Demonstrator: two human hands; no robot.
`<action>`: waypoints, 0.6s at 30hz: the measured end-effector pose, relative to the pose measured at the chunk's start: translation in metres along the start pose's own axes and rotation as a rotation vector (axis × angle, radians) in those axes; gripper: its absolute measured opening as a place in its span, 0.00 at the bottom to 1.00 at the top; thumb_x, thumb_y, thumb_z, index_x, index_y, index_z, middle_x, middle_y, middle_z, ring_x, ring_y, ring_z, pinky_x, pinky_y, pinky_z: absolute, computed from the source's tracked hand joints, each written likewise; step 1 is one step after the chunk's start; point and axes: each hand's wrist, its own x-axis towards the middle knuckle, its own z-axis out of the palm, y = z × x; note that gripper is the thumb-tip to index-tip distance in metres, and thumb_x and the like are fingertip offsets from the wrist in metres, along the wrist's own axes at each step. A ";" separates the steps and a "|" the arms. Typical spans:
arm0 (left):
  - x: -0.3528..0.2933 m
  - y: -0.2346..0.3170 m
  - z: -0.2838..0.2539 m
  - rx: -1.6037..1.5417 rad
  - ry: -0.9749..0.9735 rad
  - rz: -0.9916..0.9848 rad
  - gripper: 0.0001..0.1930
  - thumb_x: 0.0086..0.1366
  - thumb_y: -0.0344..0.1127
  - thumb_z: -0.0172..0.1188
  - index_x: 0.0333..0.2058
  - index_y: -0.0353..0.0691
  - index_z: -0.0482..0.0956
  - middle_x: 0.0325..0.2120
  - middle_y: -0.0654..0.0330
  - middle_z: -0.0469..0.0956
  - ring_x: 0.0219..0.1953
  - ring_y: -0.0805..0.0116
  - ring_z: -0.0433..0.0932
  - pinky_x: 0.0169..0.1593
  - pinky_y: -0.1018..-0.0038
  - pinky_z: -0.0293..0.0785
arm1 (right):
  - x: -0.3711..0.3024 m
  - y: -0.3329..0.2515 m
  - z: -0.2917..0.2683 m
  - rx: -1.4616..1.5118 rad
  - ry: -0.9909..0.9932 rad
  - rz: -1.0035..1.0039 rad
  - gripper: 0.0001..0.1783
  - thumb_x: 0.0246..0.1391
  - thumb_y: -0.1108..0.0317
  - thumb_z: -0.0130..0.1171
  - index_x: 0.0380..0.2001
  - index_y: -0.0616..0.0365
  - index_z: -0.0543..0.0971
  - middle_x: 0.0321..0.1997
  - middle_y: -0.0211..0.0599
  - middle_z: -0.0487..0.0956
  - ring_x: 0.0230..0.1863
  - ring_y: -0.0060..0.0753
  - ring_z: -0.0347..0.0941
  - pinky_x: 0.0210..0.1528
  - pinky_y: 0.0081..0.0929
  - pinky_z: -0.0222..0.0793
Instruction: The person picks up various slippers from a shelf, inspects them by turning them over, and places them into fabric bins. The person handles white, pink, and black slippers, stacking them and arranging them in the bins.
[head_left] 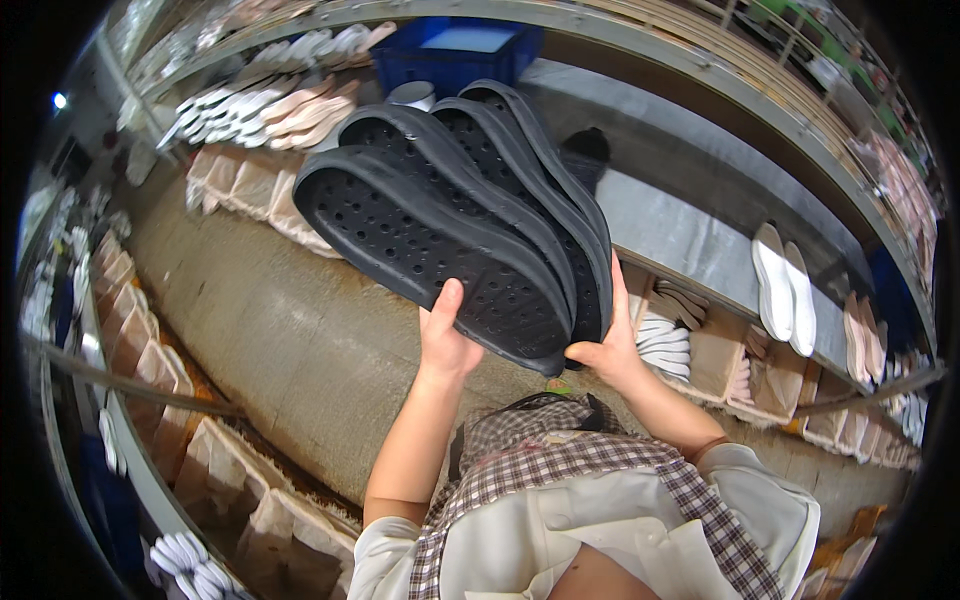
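A fanned stack of several black shoe soles (430, 245), dotted with small round holes and edged by raised rims, is held up in front of me. My left hand (446, 335) grips the lower left edge of the front sole, its thumb resting on the inner face. At the lower right, my right hand (612, 345) closes round the narrow ends, thumb on the near side and fingers along the outer edge. The fingers of my left hand are mostly hidden behind the soles.
Behind the soles runs a grey metal shelf (640, 215) bearing a blue bin (440, 65), rows of white and pinkish soles (300, 115) and a white pair (785, 285). Lined boxes of soles (715, 365) stand below it. More lined boxes (215, 470) flank the concrete floor (270, 330) at left.
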 end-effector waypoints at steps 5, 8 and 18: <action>-0.026 0.029 -0.038 0.071 -0.053 0.135 0.28 0.61 0.40 0.57 0.55 0.32 0.62 0.51 0.51 0.70 0.53 0.55 0.71 0.57 0.60 0.67 | 0.034 0.002 0.021 0.424 -0.110 0.311 0.56 0.41 0.58 0.70 0.64 0.57 0.43 0.65 0.45 0.52 0.66 0.39 0.49 0.67 0.36 0.44; -0.040 0.034 -0.053 -0.034 0.055 0.109 0.26 0.63 0.42 0.53 0.55 0.32 0.62 0.52 0.49 0.69 0.53 0.53 0.70 0.57 0.58 0.67 | 0.033 0.013 0.044 0.228 -0.274 0.211 0.59 0.39 0.60 0.72 0.63 0.54 0.38 0.64 0.47 0.52 0.66 0.41 0.49 0.66 0.37 0.44; -0.081 0.055 -0.081 -0.018 0.117 0.127 0.26 0.62 0.38 0.54 0.55 0.30 0.62 0.49 0.46 0.71 0.50 0.51 0.73 0.54 0.59 0.71 | 0.051 0.023 0.076 0.367 -0.224 0.607 0.40 0.53 0.47 0.57 0.57 0.59 0.52 0.57 0.46 0.61 0.59 0.37 0.58 0.61 0.34 0.55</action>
